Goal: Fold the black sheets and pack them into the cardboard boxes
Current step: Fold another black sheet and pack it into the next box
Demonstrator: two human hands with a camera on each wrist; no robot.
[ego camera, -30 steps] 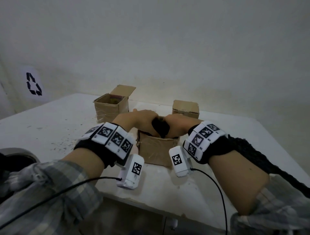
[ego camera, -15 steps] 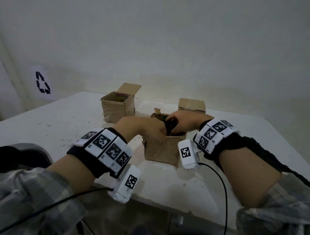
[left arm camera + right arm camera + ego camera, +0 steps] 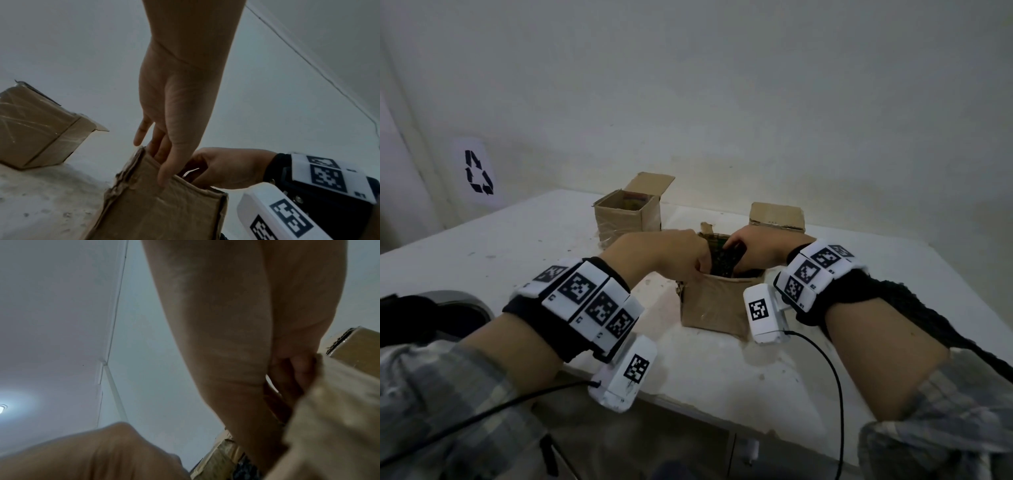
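An open cardboard box [image 3: 714, 305] stands on the white table [image 3: 517, 246] in front of me. My left hand [image 3: 678, 255] pinches its front wall, fingers inside and thumb [image 3: 166, 175] on the outer face. My right hand [image 3: 753, 251] reaches in from the right, fingers curled round a folded black sheet [image 3: 727, 262] that sits partly inside the box. In the left wrist view the right hand [image 3: 224, 168] shows curled behind the box wall [image 3: 164, 211]. The sheet's lower part is hidden by the box.
An open box [image 3: 626, 219] stands at the back left and a closed box [image 3: 777, 217] at the back right, near the wall. Black netted fabric [image 3: 928, 325] trails along my right forearm. A grey rounded object holding something dark [image 3: 431, 315] sits at the left edge.
The black sheet, held between both hands above the box a second ago, has gone down into it. My left hand has shifted from the sheet onto the box's front wall.
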